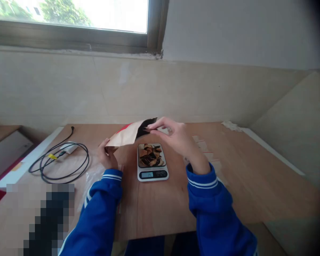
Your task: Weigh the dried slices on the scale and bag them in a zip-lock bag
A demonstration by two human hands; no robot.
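Note:
My two hands hold a tan paper pouch point(126, 136) with a black and red end, tilted above the table. My left hand point(108, 156) grips its lower left corner. My right hand point(173, 137) pinches its upper black end, just above a small white digital kitchen scale point(152, 173). Dark brown and orange dried pieces point(150, 155) are heaped on the scale's platform, and its display is lit. Both arms wear blue sleeves with white stripes.
A coiled black cable point(61, 161) with a white adapter lies at the left of the wooden table point(154, 209). A clear plastic bag point(92, 177) lies by my left wrist. Pale paper strips point(205, 149) sit at the right. A tiled wall and a window stand behind.

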